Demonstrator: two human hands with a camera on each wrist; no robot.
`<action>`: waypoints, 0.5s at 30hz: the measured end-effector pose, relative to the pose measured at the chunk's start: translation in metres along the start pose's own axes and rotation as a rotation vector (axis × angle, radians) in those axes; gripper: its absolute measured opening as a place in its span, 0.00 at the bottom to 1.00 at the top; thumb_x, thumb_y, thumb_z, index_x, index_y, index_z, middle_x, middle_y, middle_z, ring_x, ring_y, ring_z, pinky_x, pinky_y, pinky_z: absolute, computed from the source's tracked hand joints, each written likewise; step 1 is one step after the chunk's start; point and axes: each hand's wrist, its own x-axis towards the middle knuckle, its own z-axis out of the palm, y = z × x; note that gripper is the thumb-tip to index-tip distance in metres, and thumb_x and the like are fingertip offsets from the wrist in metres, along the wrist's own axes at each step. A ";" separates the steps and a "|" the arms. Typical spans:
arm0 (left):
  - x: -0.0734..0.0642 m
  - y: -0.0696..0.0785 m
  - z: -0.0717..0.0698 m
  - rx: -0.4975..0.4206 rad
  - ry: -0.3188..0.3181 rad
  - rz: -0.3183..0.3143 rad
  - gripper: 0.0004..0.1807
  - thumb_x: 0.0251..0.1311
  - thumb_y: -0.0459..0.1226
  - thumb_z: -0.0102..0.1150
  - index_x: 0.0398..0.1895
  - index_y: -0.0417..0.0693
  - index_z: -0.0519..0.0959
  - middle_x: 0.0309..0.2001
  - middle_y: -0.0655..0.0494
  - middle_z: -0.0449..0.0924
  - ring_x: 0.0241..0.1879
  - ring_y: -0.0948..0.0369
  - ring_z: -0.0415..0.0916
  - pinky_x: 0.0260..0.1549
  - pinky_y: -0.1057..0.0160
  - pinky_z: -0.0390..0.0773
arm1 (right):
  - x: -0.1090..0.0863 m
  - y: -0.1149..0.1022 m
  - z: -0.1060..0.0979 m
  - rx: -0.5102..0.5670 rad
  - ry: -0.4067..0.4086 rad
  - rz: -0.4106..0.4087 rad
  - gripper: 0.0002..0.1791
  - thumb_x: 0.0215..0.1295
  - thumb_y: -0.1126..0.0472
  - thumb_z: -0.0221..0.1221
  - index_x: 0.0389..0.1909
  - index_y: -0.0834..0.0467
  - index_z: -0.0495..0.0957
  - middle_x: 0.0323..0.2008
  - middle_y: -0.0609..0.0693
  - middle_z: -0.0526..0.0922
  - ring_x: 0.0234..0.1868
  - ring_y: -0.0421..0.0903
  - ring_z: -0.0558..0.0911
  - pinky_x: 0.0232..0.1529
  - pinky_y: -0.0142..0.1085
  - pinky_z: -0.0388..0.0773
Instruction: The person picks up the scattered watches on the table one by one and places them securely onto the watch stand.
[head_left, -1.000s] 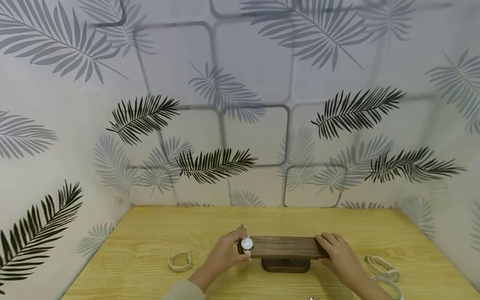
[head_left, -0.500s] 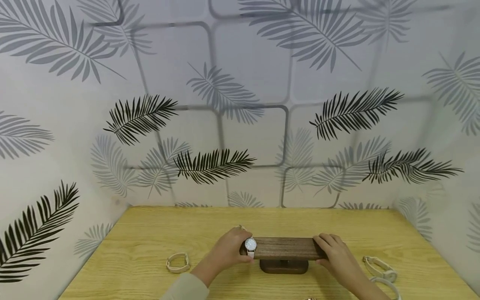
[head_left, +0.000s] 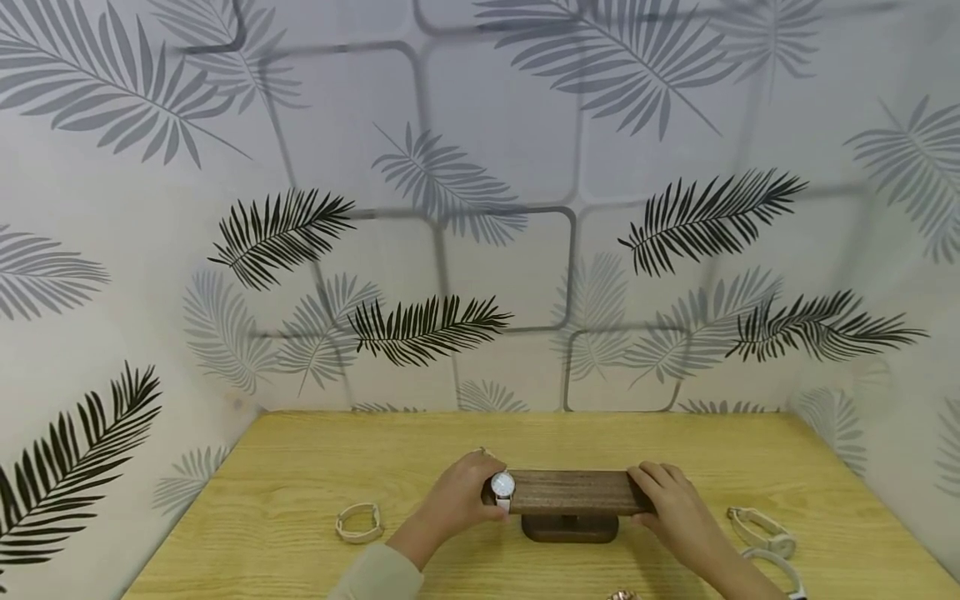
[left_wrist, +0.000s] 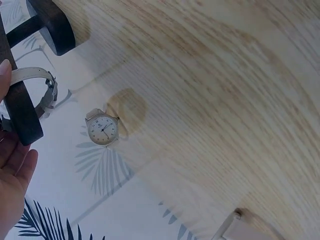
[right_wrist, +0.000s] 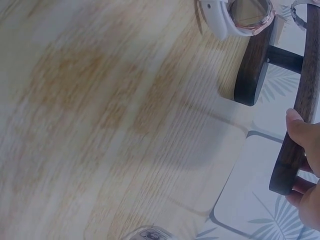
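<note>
A dark wooden watch stand [head_left: 573, 493] with a crossbar on a short post and base stands on the table. Around the bar's left end loops a watch [head_left: 503, 486] with a round white dial and pale strap. My left hand [head_left: 459, 498] grips this watch at the bar, thumb and fingers on either side; in the left wrist view a fingertip [left_wrist: 5, 75] lies by the strap [left_wrist: 31, 74]. At the bar's opposite end my right hand [head_left: 678, 512] holds the stand, its thumb [right_wrist: 300, 129] on the near side and fingers curled behind.
A pale-strapped watch [head_left: 360, 523] lies left on the wooden table [head_left: 247, 533]. To the right lie another watch [head_left: 763, 533] and a white-strapped one [head_left: 780, 569]. Behind the left hand is a small round watch [left_wrist: 103, 129]. A rose-gold watch [head_left: 622, 596] shows at the front edge.
My left hand and the watch have slid a little to the right along the bar. The right hand keeps its hold on the other end.
</note>
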 end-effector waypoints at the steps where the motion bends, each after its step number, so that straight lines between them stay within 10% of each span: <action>1: 0.001 0.001 0.001 -0.010 0.002 0.003 0.31 0.36 0.43 0.75 0.46 0.38 0.79 0.44 0.51 0.82 0.48 0.55 0.77 0.56 0.56 0.73 | 0.000 0.000 0.000 -0.001 -0.002 0.000 0.32 0.34 0.63 0.73 0.47 0.63 0.77 0.43 0.55 0.79 0.44 0.55 0.77 0.42 0.49 0.77; 15: 0.021 0.025 0.021 -0.025 0.059 0.089 0.32 0.36 0.46 0.75 0.46 0.36 0.80 0.45 0.48 0.82 0.46 0.55 0.78 0.48 0.62 0.78 | -0.001 -0.002 -0.001 0.002 -0.026 0.034 0.31 0.36 0.63 0.73 0.47 0.65 0.77 0.44 0.57 0.79 0.46 0.56 0.76 0.46 0.49 0.77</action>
